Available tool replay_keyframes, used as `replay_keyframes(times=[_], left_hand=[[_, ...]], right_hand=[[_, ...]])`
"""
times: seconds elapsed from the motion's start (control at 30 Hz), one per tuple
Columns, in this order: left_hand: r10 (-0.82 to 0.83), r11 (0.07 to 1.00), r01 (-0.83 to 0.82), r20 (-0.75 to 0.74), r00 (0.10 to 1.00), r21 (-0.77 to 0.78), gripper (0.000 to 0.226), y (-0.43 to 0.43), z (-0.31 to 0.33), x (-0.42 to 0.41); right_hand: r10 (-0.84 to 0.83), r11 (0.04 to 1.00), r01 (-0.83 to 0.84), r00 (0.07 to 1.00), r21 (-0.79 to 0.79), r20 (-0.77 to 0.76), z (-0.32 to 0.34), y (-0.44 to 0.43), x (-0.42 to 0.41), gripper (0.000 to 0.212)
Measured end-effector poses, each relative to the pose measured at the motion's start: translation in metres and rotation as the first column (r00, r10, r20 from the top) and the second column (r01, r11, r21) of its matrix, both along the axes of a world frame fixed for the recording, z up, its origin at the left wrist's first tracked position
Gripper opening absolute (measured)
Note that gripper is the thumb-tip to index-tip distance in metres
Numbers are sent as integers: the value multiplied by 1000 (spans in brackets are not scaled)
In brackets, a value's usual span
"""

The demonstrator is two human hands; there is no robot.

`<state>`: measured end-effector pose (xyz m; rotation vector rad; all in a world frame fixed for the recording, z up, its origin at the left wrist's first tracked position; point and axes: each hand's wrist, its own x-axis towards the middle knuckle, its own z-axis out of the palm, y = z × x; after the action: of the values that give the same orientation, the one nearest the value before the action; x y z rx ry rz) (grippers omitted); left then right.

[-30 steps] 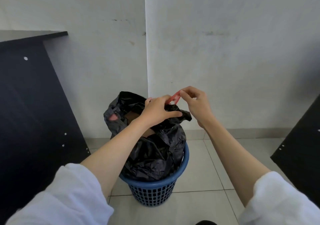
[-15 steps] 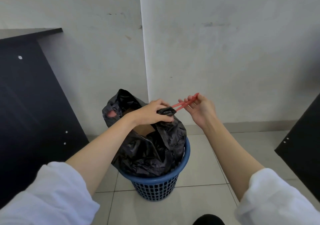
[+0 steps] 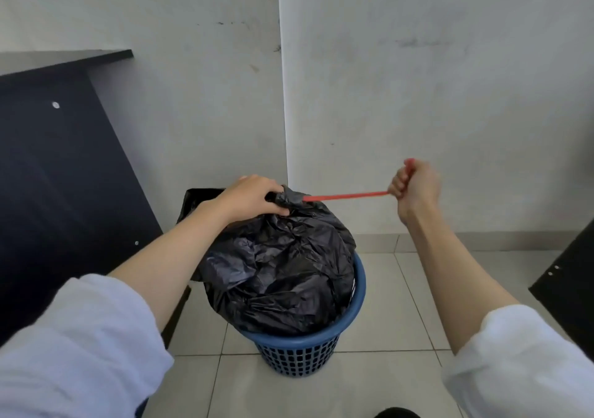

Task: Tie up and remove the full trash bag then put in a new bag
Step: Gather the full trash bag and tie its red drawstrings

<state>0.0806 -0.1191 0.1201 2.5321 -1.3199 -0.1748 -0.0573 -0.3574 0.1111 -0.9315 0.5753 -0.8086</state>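
A full black trash bag bulges out of a blue perforated plastic bin on the tiled floor. My left hand pinches the gathered neck of the bag at its top. A red drawstring runs taut from that neck to the right. My right hand is closed in a fist around the string's far end, well clear of the bag. A flap of the bag's rim still stands open behind my left wrist.
A dark desk panel stands close on the left, its lower edge almost touching the bin. Another dark panel is at the right edge. A white wall rises right behind the bin. A dark shoe tip shows at the bottom.
My right hand has pulled the red drawstring far out to the right and closed into a fist. The bag's mouth has cinched together under my left hand.
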Motion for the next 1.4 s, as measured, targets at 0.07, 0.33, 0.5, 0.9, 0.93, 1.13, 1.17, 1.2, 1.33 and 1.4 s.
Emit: replay_keyframes(times=[0.07, 0.33, 0.5, 0.9, 0.93, 1.13, 1.17, 1.2, 1.33, 1.4], left_hand=[[-6, 1000, 8, -49, 999, 25, 41, -6, 0, -3], [-21, 997, 20, -15, 1000, -73, 41, -15, -20, -21], [-97, 973, 64, -142, 985, -224, 29, -24, -16, -30], [7, 993, -4, 18, 1000, -116, 27, -7, 2, -13], [12, 992, -13, -11, 1000, -127, 25, -5, -2, -17], [60, 974, -55, 16, 998, -218, 22, -2, -18, -37], [61, 971, -55, 18, 998, -235, 20, -3, -19, -38], [59, 962, -54, 10, 998, -266, 21, -3, -20, -39], [75, 933, -81, -30, 997, -349, 56, 8, -14, -39], [91, 957, -87, 3, 996, -277, 70, 26, -7, -34]], right_hand=[[24, 877, -174, 947, -447, -322, -10, 13, -8, 27], [47, 265, -715, 680, -647, -732, -41, 38, -12, 32], [294, 455, -610, 790, -649, -537, -23, 42, -17, 31], [35, 574, -487, 818, -659, -574, -36, 37, -7, 32], [52, 538, -549, 778, -639, -626, -42, 41, -8, 26], [-130, 261, -664, 695, -700, -707, -45, 63, -9, 52], [-193, 209, -622, 730, -754, -656, -40, 71, -8, 47], [-236, 163, -593, 752, -788, -615, -34, 79, -5, 39], [-116, 198, -615, 759, -763, -641, -16, 101, 13, 42], [0, 279, -600, 781, -750, -625, -18, 107, 19, 51]])
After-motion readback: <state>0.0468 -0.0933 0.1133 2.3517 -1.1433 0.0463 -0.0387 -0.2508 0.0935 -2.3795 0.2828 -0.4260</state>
